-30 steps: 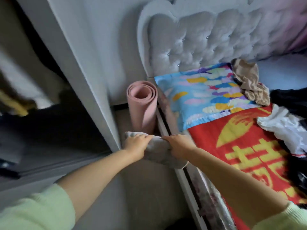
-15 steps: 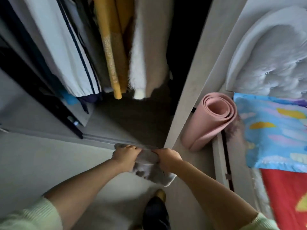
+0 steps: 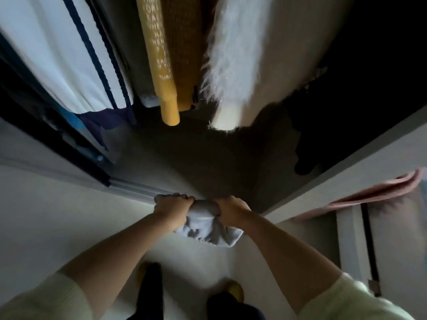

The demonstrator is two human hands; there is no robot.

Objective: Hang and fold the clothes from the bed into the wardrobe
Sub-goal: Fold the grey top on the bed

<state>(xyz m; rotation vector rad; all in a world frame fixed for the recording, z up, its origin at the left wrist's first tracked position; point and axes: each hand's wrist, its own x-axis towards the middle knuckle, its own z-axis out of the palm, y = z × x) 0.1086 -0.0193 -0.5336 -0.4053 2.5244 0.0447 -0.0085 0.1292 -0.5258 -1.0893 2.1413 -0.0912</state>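
A folded pale grey-white garment (image 3: pixel 208 229) is held in front of the open wardrobe, just above its sliding-door track (image 3: pixel 136 189). My left hand (image 3: pixel 173 207) grips its left end and my right hand (image 3: pixel 231 210) grips its right end, both with fingers curled over the cloth. The wardrobe floor (image 3: pixel 196 162) lies dark right beyond the hands. Part of the garment hangs below my hands; the rest is hidden under my fingers.
Hanging clothes fill the wardrobe above: a white garment with navy stripes (image 3: pixel 76 61), a yellow one (image 3: pixel 161 65), a fluffy cream coat (image 3: pixel 245 65). The wardrobe's side panel (image 3: pixel 346 179) stands at right, with a rolled pink mat (image 3: pixel 374 195) behind it. My feet (image 3: pixel 150 289) are on the pale floor.
My view has swung left from the bed to face the wardrobe, and both hands carried the folded garment along to the wardrobe's opening. The grip is unchanged.
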